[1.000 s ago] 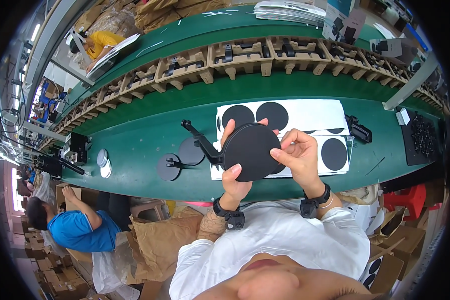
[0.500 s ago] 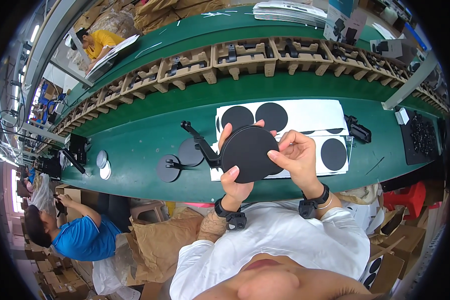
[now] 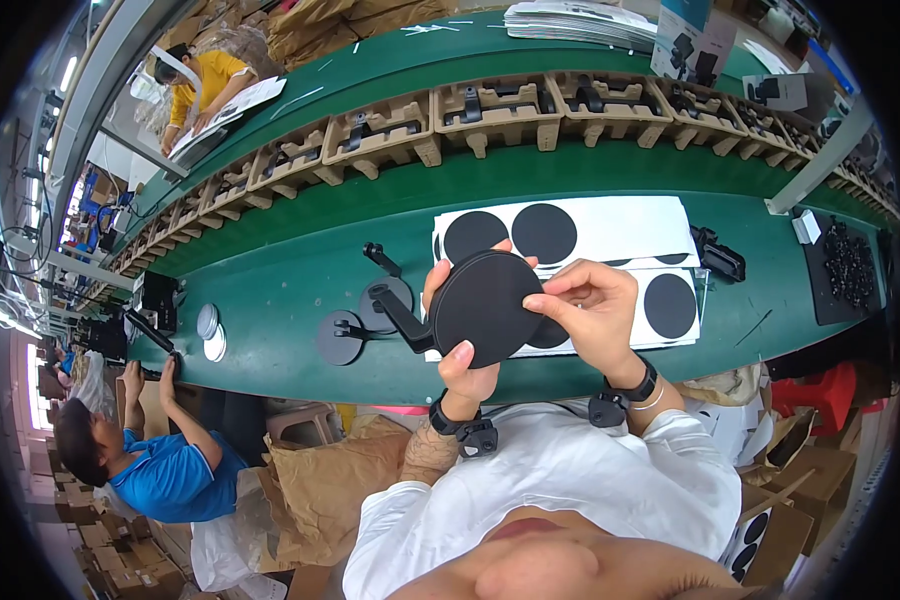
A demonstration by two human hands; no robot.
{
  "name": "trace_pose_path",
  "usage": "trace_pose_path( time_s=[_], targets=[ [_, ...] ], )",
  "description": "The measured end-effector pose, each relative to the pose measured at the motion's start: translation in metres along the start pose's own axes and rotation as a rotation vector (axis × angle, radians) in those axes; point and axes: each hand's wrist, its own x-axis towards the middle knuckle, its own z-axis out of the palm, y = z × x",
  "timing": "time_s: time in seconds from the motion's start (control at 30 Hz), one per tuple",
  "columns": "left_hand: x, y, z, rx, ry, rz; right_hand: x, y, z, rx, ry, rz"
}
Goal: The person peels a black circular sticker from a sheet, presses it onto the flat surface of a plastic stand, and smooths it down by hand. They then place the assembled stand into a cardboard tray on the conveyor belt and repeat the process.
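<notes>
Up off the bench, my left hand (image 3: pixel 467 375) grips a black round stand base (image 3: pixel 482 310) by its rim, thumb at the near edge and fingers behind it. A black bracket arm (image 3: pixel 402 318) sticks out from the base to the left. My right hand (image 3: pixel 598 305) is closed in a pinch at the right edge of the base's flat face; whether a thin pad edge is between its fingertips cannot be made out. Behind the base lie white sheets (image 3: pixel 620 222) of black round pads (image 3: pixel 543 233). To the left, more stands with round bases (image 3: pixel 340 340) rest on the bench.
Cardboard trays (image 3: pixel 380 140) holding black parts run along the raised shelf ahead. A black clamp-like part (image 3: pixel 718 255) lies right of the sheets, a dark mat (image 3: pixel 838 275) with small black pieces farther right. Silvery discs (image 3: pixel 210 330) sit left. Two co-workers, in blue (image 3: pixel 180 475) and yellow (image 3: pixel 215 80), are at left.
The held base has shifted slightly left and its arm has swung nearer me. My right hand keeps its pinch at the edge. The co-worker in blue has raised both hands toward the bench.
</notes>
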Motion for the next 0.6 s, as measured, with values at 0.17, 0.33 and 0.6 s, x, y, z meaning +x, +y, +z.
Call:
trace_pose_path(
  time_s=[0.17,0.33,0.6],
  targets=[
    [0.0,-0.002,-0.002,0.08,0.057,0.075,-0.004,0.007,0.002,-0.55,0.046,-0.595],
    [-0.001,0.001,-0.008,-0.105,0.148,-0.052,0.015,-0.004,0.001,-0.733,0.058,-0.797],
    [0.005,0.006,-0.004,-0.291,0.124,-0.285,0.039,0.012,0.002,-0.102,0.078,-0.151]
  ],
)
